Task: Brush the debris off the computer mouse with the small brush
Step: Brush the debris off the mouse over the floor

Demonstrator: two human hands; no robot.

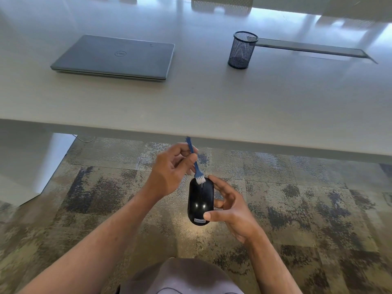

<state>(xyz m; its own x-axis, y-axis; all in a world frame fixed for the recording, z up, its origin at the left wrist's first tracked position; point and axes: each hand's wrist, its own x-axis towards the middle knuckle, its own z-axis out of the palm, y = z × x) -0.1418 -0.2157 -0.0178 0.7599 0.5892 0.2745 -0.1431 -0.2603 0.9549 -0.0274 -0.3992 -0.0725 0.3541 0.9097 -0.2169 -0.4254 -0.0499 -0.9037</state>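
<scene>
A glossy black computer mouse (pixel 200 201) with a white label at its near end is held in the air below the table's front edge, above the carpet. My right hand (pixel 230 205) grips it by its right side, thumb at the near end and index fingertip at the far end. My left hand (pixel 171 171) pinches the thin blue handle of the small brush (pixel 196 164). The brush's white bristles touch the far end of the mouse, by the scroll wheel.
On the pale table (pixel 212 107) lie a closed grey laptop (pixel 115 58) at the back left and a black mesh pen cup (pixel 241 49) at the back right. A grey cable slot (pixel 314 48) runs right of the cup. Patterned carpet (pixel 318 209) lies below.
</scene>
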